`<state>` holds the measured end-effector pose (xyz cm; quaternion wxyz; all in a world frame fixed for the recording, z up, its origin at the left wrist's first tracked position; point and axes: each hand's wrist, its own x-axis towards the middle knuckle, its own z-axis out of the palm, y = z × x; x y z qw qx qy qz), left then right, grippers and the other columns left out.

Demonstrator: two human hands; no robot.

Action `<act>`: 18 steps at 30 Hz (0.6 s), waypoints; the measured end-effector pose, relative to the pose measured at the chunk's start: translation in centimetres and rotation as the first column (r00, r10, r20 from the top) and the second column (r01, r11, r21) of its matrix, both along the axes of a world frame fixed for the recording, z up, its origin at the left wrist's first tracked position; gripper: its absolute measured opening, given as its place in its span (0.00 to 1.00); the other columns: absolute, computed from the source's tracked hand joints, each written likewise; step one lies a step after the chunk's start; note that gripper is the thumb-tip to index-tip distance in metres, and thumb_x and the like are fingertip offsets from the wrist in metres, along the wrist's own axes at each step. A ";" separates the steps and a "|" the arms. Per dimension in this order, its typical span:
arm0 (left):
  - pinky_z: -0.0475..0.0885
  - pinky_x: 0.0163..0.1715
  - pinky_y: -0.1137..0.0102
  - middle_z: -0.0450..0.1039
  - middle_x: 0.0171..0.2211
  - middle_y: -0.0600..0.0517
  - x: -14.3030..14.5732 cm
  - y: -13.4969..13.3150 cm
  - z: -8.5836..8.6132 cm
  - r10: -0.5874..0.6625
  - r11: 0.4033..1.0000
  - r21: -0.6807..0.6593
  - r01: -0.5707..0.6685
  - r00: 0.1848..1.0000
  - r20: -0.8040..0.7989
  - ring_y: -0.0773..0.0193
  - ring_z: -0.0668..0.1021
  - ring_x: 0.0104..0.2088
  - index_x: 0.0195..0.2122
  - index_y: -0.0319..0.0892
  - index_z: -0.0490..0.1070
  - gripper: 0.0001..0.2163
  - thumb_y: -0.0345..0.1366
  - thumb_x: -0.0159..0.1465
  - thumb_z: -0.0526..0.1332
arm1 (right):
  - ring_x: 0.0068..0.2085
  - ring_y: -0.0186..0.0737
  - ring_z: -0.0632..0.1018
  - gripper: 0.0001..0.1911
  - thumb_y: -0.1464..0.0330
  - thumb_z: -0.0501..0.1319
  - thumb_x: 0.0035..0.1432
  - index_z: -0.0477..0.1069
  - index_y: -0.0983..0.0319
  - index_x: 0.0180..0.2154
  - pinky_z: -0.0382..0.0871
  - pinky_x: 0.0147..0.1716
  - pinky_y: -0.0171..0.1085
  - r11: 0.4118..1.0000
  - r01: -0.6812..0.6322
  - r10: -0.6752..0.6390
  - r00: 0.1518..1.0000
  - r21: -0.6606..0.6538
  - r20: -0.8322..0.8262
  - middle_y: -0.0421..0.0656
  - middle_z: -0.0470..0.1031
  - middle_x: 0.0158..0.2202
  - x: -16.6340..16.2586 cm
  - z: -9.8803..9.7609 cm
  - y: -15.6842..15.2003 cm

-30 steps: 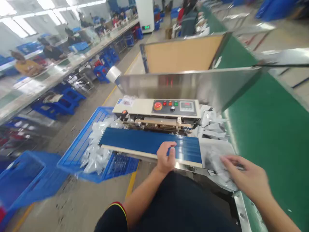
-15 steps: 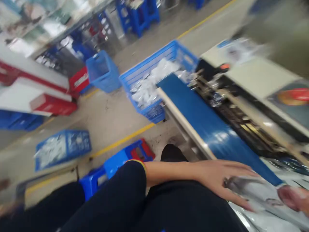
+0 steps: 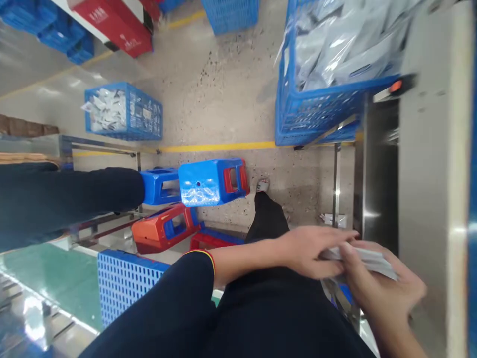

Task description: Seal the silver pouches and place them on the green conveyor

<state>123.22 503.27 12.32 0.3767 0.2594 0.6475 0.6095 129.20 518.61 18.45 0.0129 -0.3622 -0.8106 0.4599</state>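
Being pinched in the right hand (image 3: 383, 291), with the thumb pressed on top, a thin sheaf of silver pouches (image 3: 363, 261) is held low, in front of the body. The left hand (image 3: 307, 251) is kept extended, its fingers reaching over the sheaf. Beside them stands a sealer (image 3: 432, 149); a blue crate (image 3: 320, 114) filled with pouches is set just beyond.

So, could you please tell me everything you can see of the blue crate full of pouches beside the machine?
The blue crate is made of plastic lattice, with an open top and a thick rim. It is heaped with silvery-grey pouches, and a clear plastic edge pokes over its rim. It stands on the concrete floor with one side along a yellow line, next to the beige sealing machine. The top of the crate runs out of view, so its far end is hidden.
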 end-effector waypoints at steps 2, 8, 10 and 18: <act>0.67 0.73 0.49 0.66 0.75 0.42 -1.7 -5.2 -5.1 0.058 0.991 -0.119 -0.065 0.997 -0.057 0.41 0.70 0.73 0.78 0.46 0.60 0.38 0.47 0.70 0.69 | 0.27 0.47 0.78 0.25 0.44 0.73 0.55 0.77 0.57 0.26 0.75 0.30 0.45 0.997 -0.021 0.025 0.998 -0.074 0.061 0.45 0.78 0.25 -1.4 -5.0 -2.9; 0.44 0.77 0.36 0.47 0.81 0.33 -7.0 -22.1 -21.5 0.320 0.170 -0.790 -0.589 0.791 -0.521 0.32 0.46 0.81 0.76 0.37 0.61 0.40 0.51 0.68 0.68 | 0.38 0.50 0.82 0.28 0.47 0.68 0.59 0.83 0.63 0.46 0.77 0.43 0.44 0.988 -0.129 0.146 0.958 -0.083 0.247 0.49 0.85 0.37 -4.6 -25.8 -7.9; 0.40 0.76 0.34 0.38 0.83 0.35 -6.9 -25.6 -24.7 0.198 0.079 -0.806 -0.587 0.802 -0.564 0.30 0.43 0.81 0.74 0.40 0.66 0.38 0.49 0.66 0.69 | 0.44 0.52 0.83 0.31 0.49 0.62 0.64 0.82 0.63 0.56 0.77 0.48 0.46 0.972 -0.226 0.236 0.929 -0.070 0.285 0.53 0.86 0.45 -6.4 -33.5 -7.1; 0.46 0.78 0.45 0.37 0.77 0.93 -6.8 -28.0 -25.5 0.209 0.155 -0.757 -0.635 0.770 -0.603 0.32 0.51 0.80 0.51 0.76 0.82 0.27 0.63 0.48 0.70 | 0.51 0.60 0.82 0.26 0.53 0.62 0.66 0.85 0.63 0.54 0.73 0.52 0.49 0.958 -0.249 0.066 0.681 0.146 0.729 0.58 0.85 0.50 -6.5 -57.5 7.5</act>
